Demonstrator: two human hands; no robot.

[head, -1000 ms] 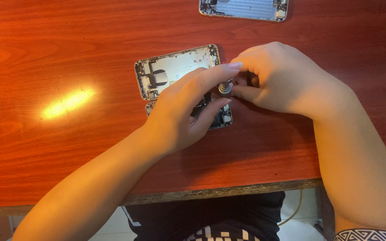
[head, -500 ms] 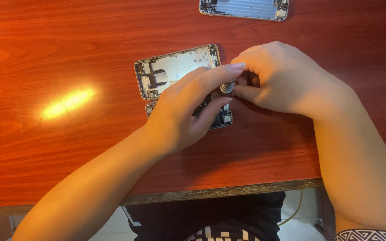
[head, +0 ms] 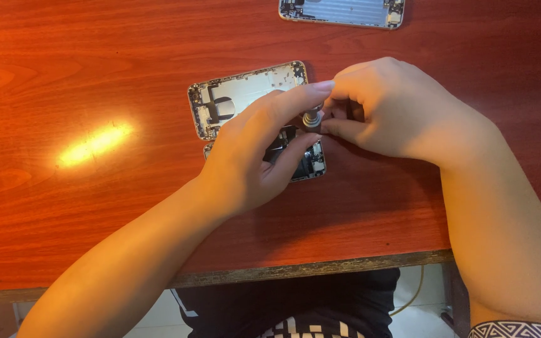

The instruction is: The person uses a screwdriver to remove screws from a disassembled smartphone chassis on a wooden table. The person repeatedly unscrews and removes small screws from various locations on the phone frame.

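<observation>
Two hands meet over an opened phone shell lying near the middle of the red wooden table. Left hand rests across the shell, fingers spread, index finger stretched to touch the top of a small screwdriver. Right hand is curled, thumb and fingertips pinching the screwdriver's ribbed grip; the tool stands upright over the shell's right part. Second phone shell sits at the table's far edge, well apart. Glare patch toward the left side of the table.
</observation>
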